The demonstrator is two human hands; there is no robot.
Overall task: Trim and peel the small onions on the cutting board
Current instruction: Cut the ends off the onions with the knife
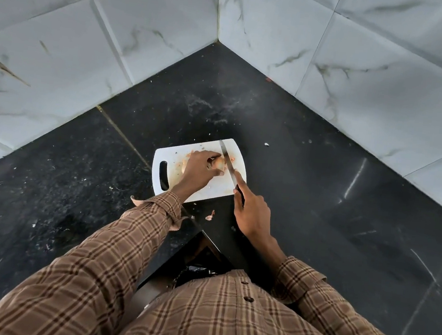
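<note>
Knife on the onion!
Left hand (200, 166) grips the onion (219, 163) on the board (212, 188); right hand (250, 211) clamps the knife (228, 165), blade touching it.

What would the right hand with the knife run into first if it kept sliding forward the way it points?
Probably nothing solid: the right hand points along the knife, past the onion, over the cutting board, toward bare counter. Depth is hard to judge.

Your small pale onion (219, 163) lies on the far right part of the white cutting board (213, 187), pinkish skin scraps (184, 163) beside it
</note>
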